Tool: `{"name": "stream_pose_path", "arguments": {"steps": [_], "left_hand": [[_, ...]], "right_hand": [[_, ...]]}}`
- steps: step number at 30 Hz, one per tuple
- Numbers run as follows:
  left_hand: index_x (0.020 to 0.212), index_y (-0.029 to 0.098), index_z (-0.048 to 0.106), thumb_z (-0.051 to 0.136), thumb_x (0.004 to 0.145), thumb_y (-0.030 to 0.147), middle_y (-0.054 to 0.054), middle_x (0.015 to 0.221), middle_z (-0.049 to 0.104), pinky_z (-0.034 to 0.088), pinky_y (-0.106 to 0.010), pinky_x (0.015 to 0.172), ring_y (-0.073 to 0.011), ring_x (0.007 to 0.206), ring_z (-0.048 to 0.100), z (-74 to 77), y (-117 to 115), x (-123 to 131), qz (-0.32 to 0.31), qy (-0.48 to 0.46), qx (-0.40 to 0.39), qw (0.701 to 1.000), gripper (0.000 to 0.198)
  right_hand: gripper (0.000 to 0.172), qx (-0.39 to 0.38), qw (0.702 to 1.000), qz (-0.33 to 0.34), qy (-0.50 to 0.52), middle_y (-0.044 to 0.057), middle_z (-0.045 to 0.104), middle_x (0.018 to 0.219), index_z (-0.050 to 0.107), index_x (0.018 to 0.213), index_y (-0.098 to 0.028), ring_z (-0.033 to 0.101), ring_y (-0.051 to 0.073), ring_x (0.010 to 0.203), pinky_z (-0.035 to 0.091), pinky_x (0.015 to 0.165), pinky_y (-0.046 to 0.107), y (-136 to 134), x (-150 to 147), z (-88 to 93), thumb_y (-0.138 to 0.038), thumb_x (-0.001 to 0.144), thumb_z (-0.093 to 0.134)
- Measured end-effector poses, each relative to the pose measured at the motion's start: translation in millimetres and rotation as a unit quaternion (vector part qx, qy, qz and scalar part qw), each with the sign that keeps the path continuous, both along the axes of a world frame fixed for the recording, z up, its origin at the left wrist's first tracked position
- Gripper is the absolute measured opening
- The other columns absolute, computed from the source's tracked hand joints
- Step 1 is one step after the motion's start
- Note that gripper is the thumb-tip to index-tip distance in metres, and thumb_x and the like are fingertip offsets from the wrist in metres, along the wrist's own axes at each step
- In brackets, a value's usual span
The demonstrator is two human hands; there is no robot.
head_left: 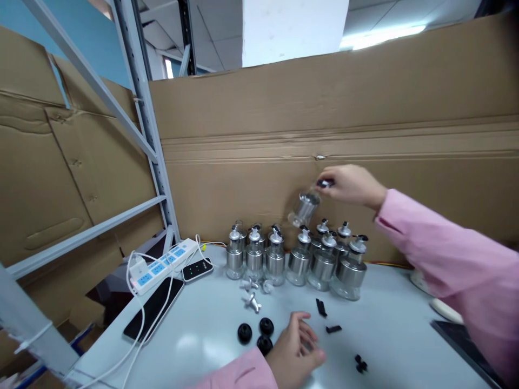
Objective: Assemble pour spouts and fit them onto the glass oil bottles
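My right hand grips a pump bottle by its top. That bottle, clear with a silver band, hangs tilted and slightly blurred above the rows. Below it stand several similar pump bottles with silver bands and dark-tipped pump heads, some partly hidden behind others. Near the front of the table, my left hand is held with its fingers loosely curved and apart, nothing in it. Round black caps lie just left of that hand. Small black bars lie beyond its fingertips, to the right.
Silver pump parts lie before the bottles. Small black pieces lie front right. A power strip, a phone and white cables occupy the left. Cardboard walls the back, beside a metal shelf frame. A dark flat object lies right.
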State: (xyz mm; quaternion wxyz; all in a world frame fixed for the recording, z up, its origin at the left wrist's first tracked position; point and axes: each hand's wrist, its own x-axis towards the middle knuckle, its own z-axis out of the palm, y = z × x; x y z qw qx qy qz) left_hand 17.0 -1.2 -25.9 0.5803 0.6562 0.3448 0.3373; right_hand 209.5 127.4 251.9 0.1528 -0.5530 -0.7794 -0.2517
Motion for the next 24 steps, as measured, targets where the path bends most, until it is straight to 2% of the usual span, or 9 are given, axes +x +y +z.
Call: {"name": "stream_pose_path", "arguments": {"steps": [3, 6, 8, 11, 14, 16, 20, 22, 24], "left_hand": [[0.120, 0.016, 0.027, 0.070, 0.062, 0.020, -0.010, 0.104, 0.043, 0.041, -0.030, 0.075, -0.0206, 0.099, 0.048, 1.3, 1, 0, 0.021, -0.048, -0.032, 0.998, 0.072], [0.124, 0.019, 0.020, 0.079, 0.054, 0.033, -0.014, 0.116, 0.038, 0.036, -0.039, 0.091, -0.0254, 0.113, 0.040, 1.5, 2, -1, 0.035, -0.082, -0.018, 0.996, 0.092], [0.126, 0.021, 0.017, 0.083, 0.047, 0.038, -0.016, 0.126, 0.034, 0.025, -0.045, 0.101, -0.0286, 0.122, 0.033, 3.1, 2, -3, 0.041, -0.088, 0.006, 0.995, 0.105], [0.129, 0.022, 0.017, 0.086, 0.042, 0.040, -0.016, 0.134, 0.032, 0.017, -0.049, 0.106, -0.0318, 0.128, 0.027, 8.9, 2, -5, 0.031, -0.105, 0.049, 0.993, 0.113], [0.129, 0.021, 0.025, 0.086, 0.043, 0.036, -0.015, 0.134, 0.037, 0.021, -0.046, 0.106, -0.0316, 0.125, 0.033, 14.8, 0, -3, -0.006, -0.132, 0.058, 0.989, 0.107], [0.124, 0.018, 0.035, 0.086, 0.046, 0.031, -0.013, 0.127, 0.045, 0.028, -0.044, 0.103, -0.0308, 0.119, 0.040, 16.5, -2, -2, -0.010, -0.134, 0.058, 0.989, 0.094], [0.102, 0.015, 0.052, 0.082, 0.049, 0.020, -0.006, 0.099, 0.060, 0.041, -0.037, 0.088, -0.0258, 0.095, 0.055, 15.2, -6, -2, -0.013, -0.053, 0.060, 0.997, 0.061], [0.098, 0.015, 0.053, 0.080, 0.049, 0.016, -0.003, 0.091, 0.061, 0.044, -0.032, 0.079, -0.0220, 0.085, 0.056, 14.9, -7, -3, -0.021, -0.005, 0.055, 0.998, 0.056], [0.099, 0.016, 0.053, 0.080, 0.049, 0.017, -0.001, 0.088, 0.060, 0.044, -0.029, 0.072, -0.0192, 0.080, 0.055, 16.2, -8, -4, -0.028, 0.024, 0.051, 0.998, 0.057]], "right_hand": [[0.027, 0.144, 0.985, 0.079, 0.050, 0.007, 0.067, 0.083, 0.068, 0.083, -0.014, 0.060, 0.019, 0.074, 0.038, 0.062, 0.027, -44, 8, 21.5, -0.035, 0.078, 0.052], [0.027, 0.193, 0.969, 0.138, 0.069, 0.007, 0.064, 0.074, 0.066, 0.075, -0.014, 0.056, 0.016, 0.064, 0.037, 0.057, 0.027, -83, 5, 17.7, -0.037, 0.080, 0.052], [0.023, 0.132, 0.974, 0.180, 0.047, 0.005, 0.063, 0.071, 0.066, 0.076, -0.015, 0.055, 0.015, 0.063, 0.037, 0.056, 0.026, -103, -1, 0.5, -0.033, 0.081, 0.052], [0.019, 0.015, 0.970, 0.241, 0.006, 0.004, 0.061, 0.070, 0.064, 0.074, -0.018, 0.055, 0.016, 0.066, 0.037, 0.056, 0.026, -125, -13, -39.4, -0.029, 0.082, 0.051], [0.015, -0.083, 0.954, 0.287, 0.020, 0.004, 0.060, 0.073, 0.063, 0.075, -0.018, 0.053, 0.015, 0.067, 0.036, 0.056, 0.025, -144, -23, -78.1, -0.024, 0.082, 0.051], [0.012, -0.122, 0.947, 0.294, 0.048, 0.003, 0.058, 0.072, 0.061, 0.075, -0.017, 0.051, 0.014, 0.066, 0.035, 0.055, 0.025, -154, -28, -95.3, -0.021, 0.080, 0.051], [0.011, -0.202, 0.924, 0.312, 0.084, 0.002, 0.053, 0.070, 0.057, 0.073, -0.017, 0.046, 0.014, 0.065, 0.033, 0.057, 0.026, -166, -30, -108.4, -0.021, 0.082, 0.051], [0.016, -0.241, 0.906, 0.327, 0.122, 0.002, 0.052, 0.072, 0.055, 0.074, -0.017, 0.045, 0.014, 0.067, 0.034, 0.060, 0.027, -166, -30, -108.3, -0.025, 0.086, 0.049], [0.021, -0.270, 0.881, 0.327, 0.212, 0.003, 0.051, 0.076, 0.052, 0.077, -0.017, 0.045, 0.014, 0.070, 0.035, 0.063, 0.027, -164, -31, -106.6, -0.030, 0.090, 0.042]]}}
